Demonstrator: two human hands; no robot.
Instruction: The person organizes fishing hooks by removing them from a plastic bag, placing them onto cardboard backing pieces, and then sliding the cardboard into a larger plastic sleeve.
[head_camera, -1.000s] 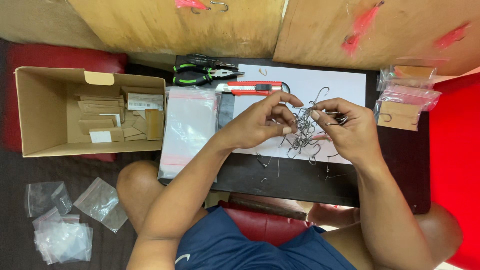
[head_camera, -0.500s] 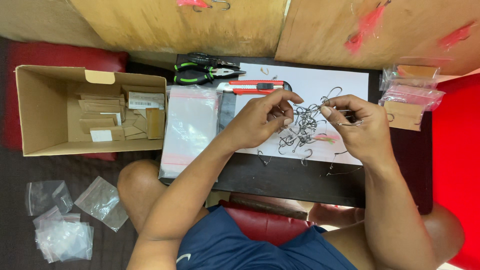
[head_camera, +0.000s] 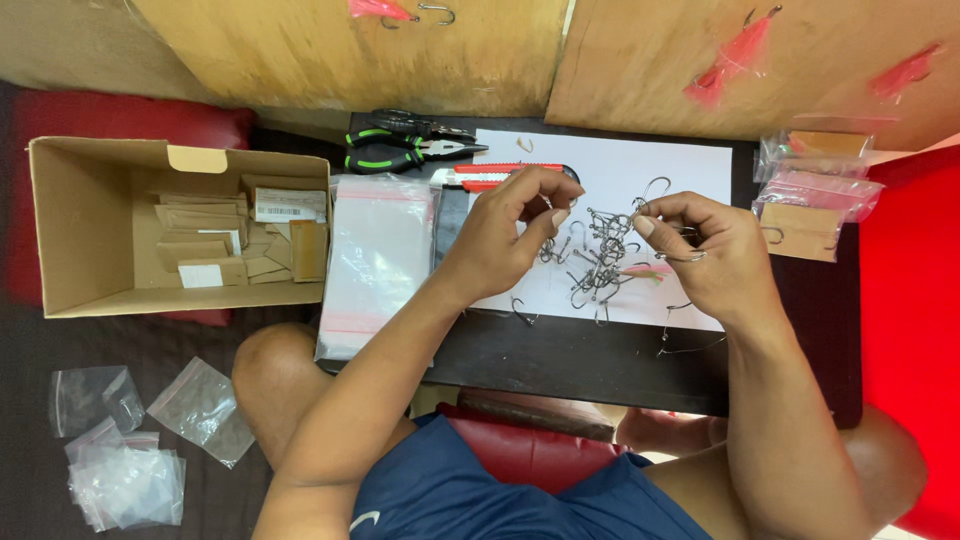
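We see the left hand (head_camera: 505, 235) with its grip pinched together on a thin bent metal hook at the edge of a tangled pile of wire hooks (head_camera: 598, 250), while the right hand (head_camera: 715, 250) has its grip closed on another curved hook just beside that pile. Both wrists are cocked and the fingers curled above a white sheet of paper (head_camera: 640, 165) on the dark surface (head_camera: 560, 365), the pile lying between the hands. Further out lie a stack of glossy clear bags (head_camera: 378, 260), green-handled pliers (head_camera: 405, 145), a red cutter (head_camera: 480, 178) partly hidden by the left hand, and an open cardboard box (head_camera: 90, 235); how many hooks each grip holds is hard to make out.
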